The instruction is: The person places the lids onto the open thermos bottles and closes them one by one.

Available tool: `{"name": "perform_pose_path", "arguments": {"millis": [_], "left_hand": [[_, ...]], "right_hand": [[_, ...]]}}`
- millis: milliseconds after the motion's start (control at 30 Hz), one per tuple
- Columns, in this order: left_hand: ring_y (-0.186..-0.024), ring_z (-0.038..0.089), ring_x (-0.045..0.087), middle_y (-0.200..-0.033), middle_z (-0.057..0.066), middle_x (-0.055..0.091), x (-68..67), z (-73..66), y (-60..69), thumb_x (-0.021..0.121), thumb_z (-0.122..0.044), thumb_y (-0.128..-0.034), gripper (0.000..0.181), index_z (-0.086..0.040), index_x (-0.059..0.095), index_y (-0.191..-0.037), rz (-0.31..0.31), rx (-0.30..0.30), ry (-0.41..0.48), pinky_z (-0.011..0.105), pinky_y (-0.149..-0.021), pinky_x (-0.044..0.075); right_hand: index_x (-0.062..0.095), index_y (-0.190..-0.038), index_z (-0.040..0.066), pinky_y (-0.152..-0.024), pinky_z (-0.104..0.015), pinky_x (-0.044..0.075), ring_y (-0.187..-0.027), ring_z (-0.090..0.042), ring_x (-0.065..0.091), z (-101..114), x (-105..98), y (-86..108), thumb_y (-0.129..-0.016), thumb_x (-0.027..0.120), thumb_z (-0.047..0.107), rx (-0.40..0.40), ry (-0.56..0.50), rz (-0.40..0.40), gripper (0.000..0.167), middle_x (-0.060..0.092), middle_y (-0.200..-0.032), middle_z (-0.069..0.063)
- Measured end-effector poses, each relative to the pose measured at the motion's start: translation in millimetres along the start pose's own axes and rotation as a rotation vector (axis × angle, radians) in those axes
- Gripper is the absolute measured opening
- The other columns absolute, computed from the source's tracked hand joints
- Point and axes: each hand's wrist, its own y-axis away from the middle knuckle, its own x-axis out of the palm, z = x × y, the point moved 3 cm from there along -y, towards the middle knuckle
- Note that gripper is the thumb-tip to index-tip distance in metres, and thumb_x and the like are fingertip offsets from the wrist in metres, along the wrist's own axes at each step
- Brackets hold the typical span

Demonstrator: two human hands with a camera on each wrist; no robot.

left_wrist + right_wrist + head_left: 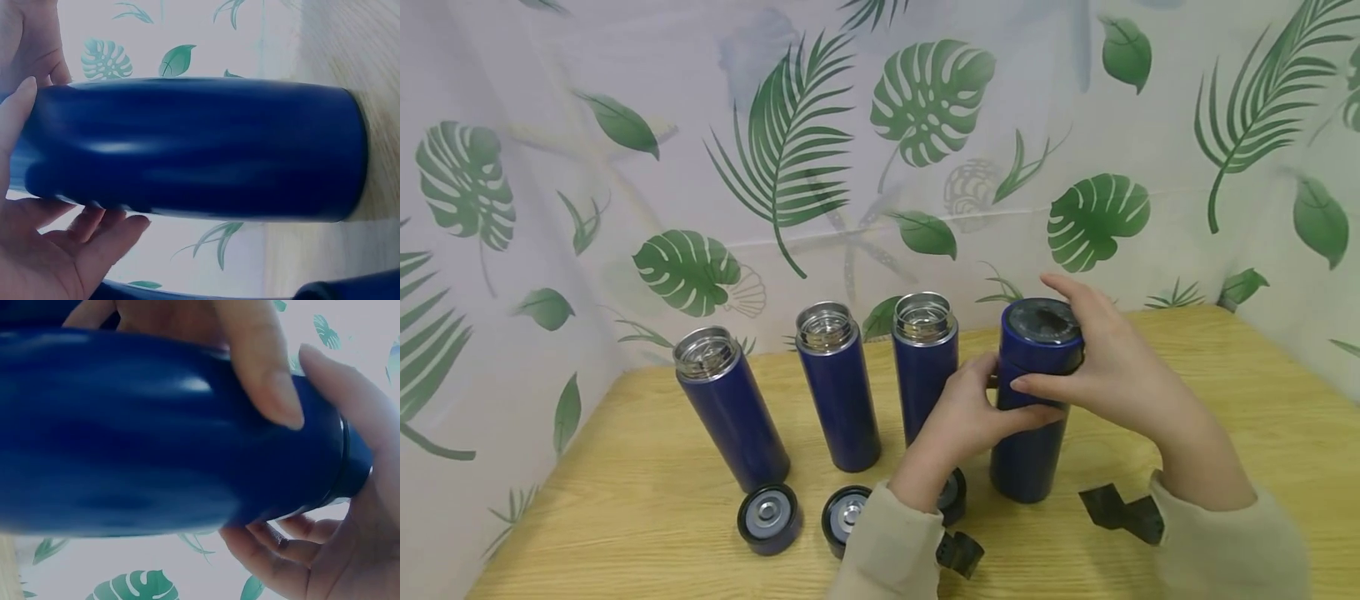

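With the right hand [1112,367], grips the capped blue bottle [1030,458] round its top; with the left hand [968,406], clasps its upper body. Stands upright, just right of three open bottles [838,404]. Should handle as stiff, fairly weighty and slippery; best held round the body. Note wood-grain table [1187,375] beneath, loose lids [767,518] near left, leaf-printed cloth [1030,67] beyond.

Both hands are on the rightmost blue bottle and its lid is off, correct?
Not off: the head view shows the lid on the rightmost blue bottle. The left hand and right hand are indeed both on it.
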Motion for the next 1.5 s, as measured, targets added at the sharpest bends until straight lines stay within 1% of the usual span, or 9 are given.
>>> {"name": "perform_pose_path", "arguments": {"millis": [100,233,300,533,667,833,1067,1300,1500], "left_hand": [[-0.096,0.005,0.053,-0.105,-0.012,0.057,0.5,-1.1,-0.1,0.072,-0.041,-0.0700,0.051,-0.023,0.056,-0.114,-0.029,-0.029,-0.050,0.027,-0.076,0.045],[-0.092,0.008,0.056,-0.104,-0.007,0.059,0.0,-3.0,0.6,0.069,-0.050,-0.0691,0.056,-0.018,0.054,-0.114,-0.080,-0.084,-0.161,0.028,-0.072,0.047],[-0.091,0.008,0.057,-0.103,-0.005,0.059,-0.1,-3.4,1.0,0.067,-0.050,-0.0700,0.057,-0.017,0.053,-0.113,-0.091,-0.090,-0.214,0.028,-0.073,0.047],[-0.085,0.009,0.059,-0.102,0.001,0.062,3.2,1.1,2.2,0.069,-0.039,-0.0741,0.052,-0.012,0.053,-0.116,-0.062,-0.112,-0.426,0.024,-0.070,0.047],[-0.077,0.008,0.060,-0.093,0.003,0.063,4.4,2.8,1.8,0.067,-0.038,-0.0761,0.053,-0.009,0.053,-0.118,-0.035,-0.141,-0.488,0.021,-0.061,0.046],[-0.083,0.010,0.060,-0.098,0.005,0.063,3.3,3.3,0.5,0.067,-0.038,-0.0770,0.057,-0.007,0.050,-0.122,-0.015,-0.180,-0.528,0.021,-0.065,0.047],[-0.092,0.011,0.059,-0.110,0.005,0.059,5.7,3.7,-0.2,0.066,-0.035,-0.0785,0.060,-0.006,0.045,-0.127,0.007,-0.187,-0.499,0.022,-0.072,0.047],[-0.100,0.011,0.055,-0.118,0.004,0.055,7.5,2.9,0.3,0.065,-0.033,-0.0799,0.060,-0.007,0.043,-0.129,0.036,-0.163,-0.491,0.023,-0.078,0.045],[-0.103,0.010,0.053,-0.122,0.003,0.052,8.7,4.0,1.0,0.064,-0.034,-0.0803,0.064,-0.007,0.039,-0.133,0.056,-0.177,-0.510,0.023,-0.080,0.044]], "right_hand": [[0.019,-0.140,0.009,-0.083,-0.060,0.031,-0.111,-0.041,0.036,1.3,-0.9,0.5,-0.066,0.079,0.024,0.004,0.005,0.002,0.096,0.031,-0.129,-0.025],[0.021,-0.139,0.009,-0.084,-0.060,0.030,-0.112,-0.041,0.035,1.8,0.4,-0.8,-0.068,0.078,0.020,-0.004,0.004,-0.020,0.092,0.032,-0.129,-0.025],[0.022,-0.139,0.008,-0.084,-0.059,0.030,-0.113,-0.041,0.034,0.7,2.5,-1.9,-0.068,0.078,0.018,-0.004,0.005,-0.034,0.091,0.032,-0.129,-0.025],[0.017,-0.141,0.008,-0.085,-0.059,0.031,-0.115,-0.044,0.033,-6.3,7.7,-4.6,-0.069,0.077,0.020,0.063,-0.010,-0.075,0.094,0.027,-0.135,-0.025],[0.013,-0.141,0.008,-0.082,-0.058,0.035,-0.113,-0.046,0.036,-10.7,7.8,-5.2,-0.069,0.076,0.024,0.108,-0.028,-0.089,0.097,0.027,-0.135,-0.025],[0.009,-0.141,0.007,-0.079,-0.057,0.039,-0.111,-0.047,0.038,-13.9,9.4,-7.5,-0.071,0.075,0.023,0.137,-0.078,-0.106,0.098,0.029,-0.133,-0.027],[0.006,-0.140,0.004,-0.084,-0.058,0.034,-0.115,-0.049,0.034,-20.3,9.5,-7.7,-0.073,0.073,0.019,0.172,-0.183,-0.095,0.096,0.024,-0.137,-0.025],[0.010,-0.139,0.001,-0.085,-0.057,0.034,-0.111,-0.046,0.040,-24.6,8.3,-8.7,-0.077,0.070,0.022,0.169,-0.164,-0.095,0.089,0.034,-0.129,-0.030],[0.008,-0.140,0.002,-0.085,-0.058,0.033,-0.111,-0.046,0.040,-25.9,8.0,-8.0,-0.078,0.069,0.022,0.165,-0.155,-0.087,0.089,0.034,-0.129,-0.030]]}}
